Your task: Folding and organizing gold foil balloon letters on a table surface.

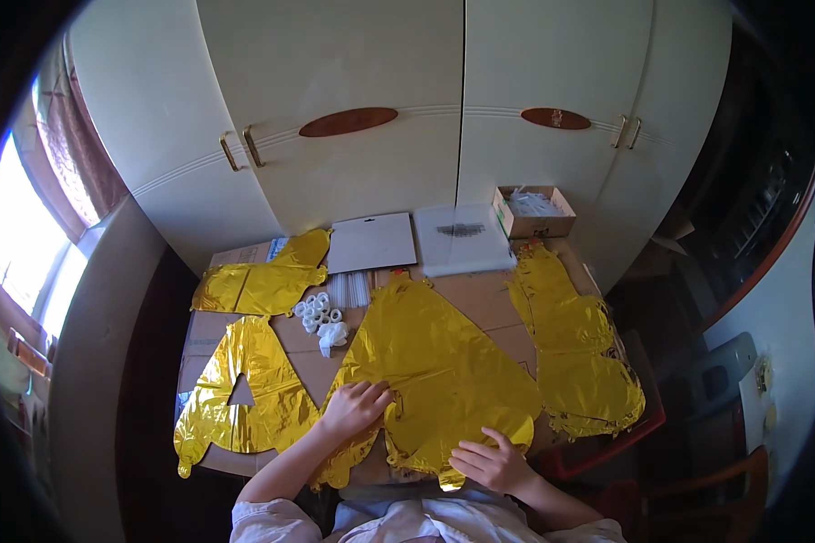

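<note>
A large flat gold foil balloon (435,353) lies in front of me, narrow at the far end and wide near me. My left hand (358,408) rests on its left part, fingers slightly bent over the foil. On its near right lobe lies my right hand (493,463), fingers spread. Left of these is a flat gold foil balloon shaped like the letter A (254,398). Another gold foil balloon (272,281) is folded behind it. A scalloped gold foil balloon (580,353) lies along the right side. Both palms' undersides are hidden.
Cardboard (489,294) covers the table. Several white rolls (315,312), a crumpled white piece (332,338) and clear straws (348,290) lie left of centre. Behind are a grey-white board (371,242), a clear plastic packet (462,253) and a small box (509,217). A wardrobe (353,54) closes the back.
</note>
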{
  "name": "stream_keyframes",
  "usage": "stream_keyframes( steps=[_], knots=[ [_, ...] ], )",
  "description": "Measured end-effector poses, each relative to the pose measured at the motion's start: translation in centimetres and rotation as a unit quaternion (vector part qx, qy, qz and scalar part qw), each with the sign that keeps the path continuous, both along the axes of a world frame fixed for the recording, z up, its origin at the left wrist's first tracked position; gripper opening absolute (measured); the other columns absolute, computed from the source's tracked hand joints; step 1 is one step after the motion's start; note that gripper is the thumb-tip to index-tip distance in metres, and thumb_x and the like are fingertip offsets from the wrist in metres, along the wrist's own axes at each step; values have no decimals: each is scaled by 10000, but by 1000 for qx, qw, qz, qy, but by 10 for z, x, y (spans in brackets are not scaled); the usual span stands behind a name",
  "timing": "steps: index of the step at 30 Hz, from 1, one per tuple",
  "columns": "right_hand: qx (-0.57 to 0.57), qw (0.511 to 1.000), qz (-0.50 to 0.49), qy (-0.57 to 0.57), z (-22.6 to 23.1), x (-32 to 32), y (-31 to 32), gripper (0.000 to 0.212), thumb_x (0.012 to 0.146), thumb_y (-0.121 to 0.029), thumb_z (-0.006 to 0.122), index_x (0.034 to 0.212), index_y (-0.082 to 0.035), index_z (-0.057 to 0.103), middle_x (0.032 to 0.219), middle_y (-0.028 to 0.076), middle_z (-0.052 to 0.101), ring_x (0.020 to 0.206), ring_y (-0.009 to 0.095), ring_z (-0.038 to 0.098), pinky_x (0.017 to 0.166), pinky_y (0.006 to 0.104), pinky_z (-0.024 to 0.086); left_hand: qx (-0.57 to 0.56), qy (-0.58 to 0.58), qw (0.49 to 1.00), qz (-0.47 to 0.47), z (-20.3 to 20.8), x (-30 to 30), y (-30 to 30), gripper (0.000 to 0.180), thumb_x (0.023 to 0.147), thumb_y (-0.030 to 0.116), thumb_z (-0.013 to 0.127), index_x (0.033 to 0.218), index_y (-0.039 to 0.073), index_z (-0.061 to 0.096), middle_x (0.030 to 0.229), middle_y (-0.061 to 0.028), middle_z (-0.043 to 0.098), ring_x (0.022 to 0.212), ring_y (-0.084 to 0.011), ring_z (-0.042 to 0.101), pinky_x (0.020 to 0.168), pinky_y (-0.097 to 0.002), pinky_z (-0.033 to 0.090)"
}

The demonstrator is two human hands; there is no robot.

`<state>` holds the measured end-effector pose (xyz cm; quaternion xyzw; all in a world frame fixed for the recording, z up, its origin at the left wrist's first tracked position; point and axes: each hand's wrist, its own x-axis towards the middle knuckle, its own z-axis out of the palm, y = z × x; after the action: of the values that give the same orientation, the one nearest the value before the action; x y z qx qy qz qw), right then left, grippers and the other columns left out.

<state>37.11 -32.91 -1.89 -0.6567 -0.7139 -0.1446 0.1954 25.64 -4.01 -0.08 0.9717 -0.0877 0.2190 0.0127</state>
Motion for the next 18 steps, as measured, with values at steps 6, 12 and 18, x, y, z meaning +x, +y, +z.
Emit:
stream_keyframes(
  steps=[6,12,18],
  knots=[
    [-7,999,-41,-19,17,5,-2,164,817,-190,591,964,-185,664,1021,-48,632,1041,99,568,983,449,359,12,16,999,31,-11,1,5,220,687,122,598,893,55,558,967,-56,625,749,-179,608,598,-299,505],
    [-41,997,-66,-1,11,12,-8,170,823,-197,594,972,-200,677,1028,-54,642,1023,104,578,987,457,350,-1,18,999,33,-13,4,5,210,701,138,605,893,76,546,881,-31,581,726,-171,560,585,-299,484],
    [-77,995,-58,36,-5,19,-22,202,823,-170,567,998,-150,667,1029,-19,649,1028,133,587,977,445,377,-54,24,997,53,-11,5,3,227,745,195,627,929,71,579,1005,-48,607,856,-192,571,712,-319,478]
  ],
)
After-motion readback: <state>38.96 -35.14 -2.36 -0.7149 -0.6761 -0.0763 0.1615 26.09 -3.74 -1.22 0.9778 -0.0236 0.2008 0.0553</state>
